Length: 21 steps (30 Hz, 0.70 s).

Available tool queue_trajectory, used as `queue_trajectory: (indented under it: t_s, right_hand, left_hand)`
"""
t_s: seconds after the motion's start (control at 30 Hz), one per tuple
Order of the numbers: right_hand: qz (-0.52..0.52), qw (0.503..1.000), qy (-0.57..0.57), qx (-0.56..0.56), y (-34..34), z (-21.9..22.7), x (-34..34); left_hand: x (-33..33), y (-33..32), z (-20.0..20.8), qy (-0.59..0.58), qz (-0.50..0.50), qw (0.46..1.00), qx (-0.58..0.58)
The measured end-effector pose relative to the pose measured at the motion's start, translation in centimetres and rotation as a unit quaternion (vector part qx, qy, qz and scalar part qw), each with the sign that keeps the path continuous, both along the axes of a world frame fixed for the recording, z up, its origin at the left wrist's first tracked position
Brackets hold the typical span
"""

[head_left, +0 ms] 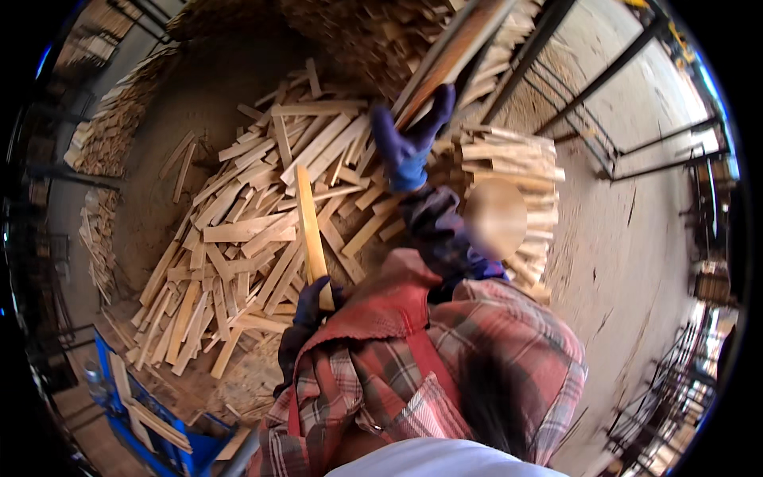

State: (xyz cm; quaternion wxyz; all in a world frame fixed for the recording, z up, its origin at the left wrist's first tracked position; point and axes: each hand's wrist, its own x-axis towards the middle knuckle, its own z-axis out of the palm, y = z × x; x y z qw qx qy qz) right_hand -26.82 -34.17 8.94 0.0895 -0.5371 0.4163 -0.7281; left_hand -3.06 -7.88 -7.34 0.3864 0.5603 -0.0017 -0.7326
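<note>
My left hand (316, 296), in a dark glove, is closed around the near end of a long yellowish wooden slat (311, 230), which points away over a heap of slats (254, 215). My right hand (409, 143), in a blue and purple glove, reaches farther out with thumb and fingers spread in a V. Between them shows the near end of a long brown board or beam (445, 71); whether the glove touches it I cannot tell. Right of that arm lies a stack of pale slats (517, 155), partly covered by a blurred round patch.
A blue metal frame (131, 413) with a few slats across it stands at the lower left. More stacked wood (119, 119) lies along the far left. Dark metal racks (588, 111) rise at the upper right beside the dusty floor (612, 262).
</note>
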Motion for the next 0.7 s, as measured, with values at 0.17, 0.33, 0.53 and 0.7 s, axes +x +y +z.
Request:
queue_trajectory:
  t_s: [0.17,0.33,0.53,0.7]
  right_hand:
    - [-0.071,0.93,-0.36,0.029,-1.9,-2.8,-11.3]
    - [-0.048,0.849,-0.329,0.412,-4.5,-19.8,-20.6]
    - [0.556,0.73,-0.12,0.38,3.6,-7.8,1.7]
    - [0.521,0.754,-0.246,0.315,1.5,1.9,4.4]
  left_hand:
    - [1.0,-4.8,2.4,-0.053,-0.082,0.994,-0.042]
    - [-3.4,-10.7,6.9,-0.043,-0.12,0.983,-0.134]
    - [-6.3,-15.1,14.6,-0.2,-0.078,0.938,-0.273]
    - [-5.2,-17.4,14.7,-0.503,-0.093,0.716,-0.476]
